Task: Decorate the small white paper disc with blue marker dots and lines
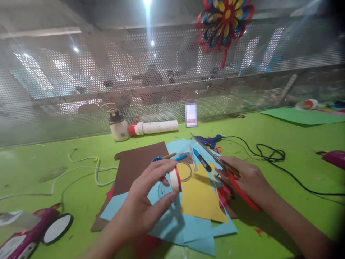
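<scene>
My left hand (144,198) grips a short white curved piece with a red edge (175,180) between thumb and fingers, above the paper sheets. My right hand (250,178) is closed on scissors with orange-red handles (239,192), their long blades (211,153) pointing up and left. Whether the blades are parted is hard to see. Below lie a yellow sheet (199,201), light blue sheets (194,230) and a brown sheet (140,165). A clear protractor (161,189) shows partly behind my left fingers. Between my hands are a blue-and-black marker (202,160) and a thin ring (187,172).
A blue glue gun (211,140) with a black cord lies behind the papers. At the back stand a white spray bottle (118,126), a white corrugated tube (159,127) and a phone (191,114). A purple device (35,230) is at front left; green sheet (304,117) at right.
</scene>
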Demonstrator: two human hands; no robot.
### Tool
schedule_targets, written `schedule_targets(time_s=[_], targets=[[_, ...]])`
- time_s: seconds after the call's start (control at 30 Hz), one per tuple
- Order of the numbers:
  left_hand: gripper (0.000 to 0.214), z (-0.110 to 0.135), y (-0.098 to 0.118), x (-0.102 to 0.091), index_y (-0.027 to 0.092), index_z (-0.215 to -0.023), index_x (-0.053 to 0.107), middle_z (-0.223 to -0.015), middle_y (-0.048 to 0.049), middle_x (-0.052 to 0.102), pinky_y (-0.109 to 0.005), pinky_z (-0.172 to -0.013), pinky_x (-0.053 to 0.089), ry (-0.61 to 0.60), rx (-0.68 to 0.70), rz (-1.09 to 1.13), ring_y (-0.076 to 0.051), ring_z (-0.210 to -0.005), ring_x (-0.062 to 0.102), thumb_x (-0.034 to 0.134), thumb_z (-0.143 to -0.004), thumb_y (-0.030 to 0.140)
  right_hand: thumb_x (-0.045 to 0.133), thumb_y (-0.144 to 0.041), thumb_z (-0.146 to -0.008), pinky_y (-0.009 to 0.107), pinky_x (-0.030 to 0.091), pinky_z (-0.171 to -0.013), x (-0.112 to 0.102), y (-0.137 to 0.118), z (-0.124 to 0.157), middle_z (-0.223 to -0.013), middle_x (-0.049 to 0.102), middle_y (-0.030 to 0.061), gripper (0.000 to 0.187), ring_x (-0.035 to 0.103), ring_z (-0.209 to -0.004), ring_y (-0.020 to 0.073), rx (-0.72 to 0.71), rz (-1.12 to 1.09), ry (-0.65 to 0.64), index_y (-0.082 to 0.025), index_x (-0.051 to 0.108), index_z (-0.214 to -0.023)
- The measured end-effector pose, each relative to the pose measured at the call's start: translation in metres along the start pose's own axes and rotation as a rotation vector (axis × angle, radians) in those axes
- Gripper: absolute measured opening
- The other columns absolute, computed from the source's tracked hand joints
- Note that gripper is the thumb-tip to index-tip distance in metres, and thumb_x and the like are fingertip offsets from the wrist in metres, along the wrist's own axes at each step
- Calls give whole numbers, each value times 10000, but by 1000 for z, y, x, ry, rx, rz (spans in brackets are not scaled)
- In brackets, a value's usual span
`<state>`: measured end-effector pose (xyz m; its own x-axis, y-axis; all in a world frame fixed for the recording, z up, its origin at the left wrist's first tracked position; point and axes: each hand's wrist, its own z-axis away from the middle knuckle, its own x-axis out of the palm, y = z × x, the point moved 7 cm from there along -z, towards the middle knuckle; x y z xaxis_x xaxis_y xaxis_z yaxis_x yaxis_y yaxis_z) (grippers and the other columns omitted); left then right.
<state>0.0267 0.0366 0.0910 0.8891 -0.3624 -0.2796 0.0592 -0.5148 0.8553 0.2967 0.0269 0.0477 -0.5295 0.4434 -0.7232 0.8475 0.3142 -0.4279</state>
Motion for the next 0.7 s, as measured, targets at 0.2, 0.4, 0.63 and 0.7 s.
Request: schedule_targets(time_s=[0.2, 0.4, 0.63, 0.7], targets=[[399, -2, -17, 4, 254, -1271, 620, -1176, -85, 648, -262, -712, 569, 1, -243, 774, -208, -875, 682, 662, -875, 280, 567, -304, -881, 404, 577, -750, 4, 4, 2, -1030, 723, 62, 213, 703, -885, 263, -14, 1, -14, -276, 624, -1085], [356, -6, -12, 5, 249, -1218, 632, -1170, -102, 655, -264, -659, 569, 71, -228, 950, -241, -885, 704, 662, -863, 267, 575, -320, -883, 421, 588, -727, 12, 10, 3, -1015, 729, 59, 221, 706, -858, 264, 25, 46, -50, -282, 641, -1090], [284, -7, -12, 4, 248, -1139, 623, -1129, -105, 673, -262, -661, 543, 38, -201, 980, -240, -898, 700, 668, -863, 297, 559, -381, -899, 403, 577, -741, 15, 10, 5, -1034, 706, 84, 288, 695, -875, 259, -2, 134, -68, -245, 629, -1142], [264, -8, -11, 3, 251, -1129, 618, -1121, -107, 677, -265, -658, 535, 15, -160, 993, -247, -898, 701, 652, -870, 292, 558, -388, -902, 387, 571, -725, 16, 5, 6, -974, 698, 73, 311, 688, -832, 241, -38, 155, -80, -246, 622, -1171]])
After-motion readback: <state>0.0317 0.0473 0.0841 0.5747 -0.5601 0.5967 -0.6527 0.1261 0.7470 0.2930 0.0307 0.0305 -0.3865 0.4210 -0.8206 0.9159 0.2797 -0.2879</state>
